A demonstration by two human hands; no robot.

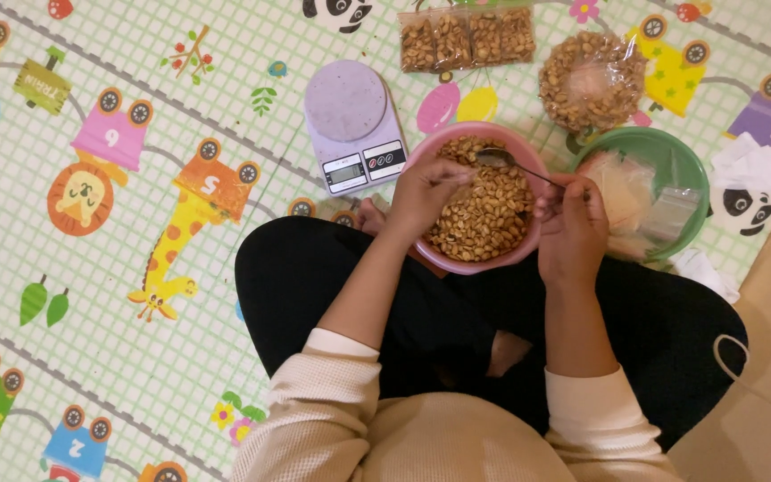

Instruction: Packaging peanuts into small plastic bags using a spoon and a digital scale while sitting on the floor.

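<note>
A pink bowl full of roasted peanuts rests on my crossed legs. My right hand grips the handle of a metal spoon, whose head hovers over the bowl's far side. At the bowl's near left edge, my left hand is curled over the peanuts, fingers bunched; a small clear bag seems pinched in it, though I cannot make it out well.
A white kitchen scale stands on the patterned play mat just beyond the bowl. Filled peanut packets and a large bag of peanuts lie further off. A green bowl holding empty clear bags sits at right.
</note>
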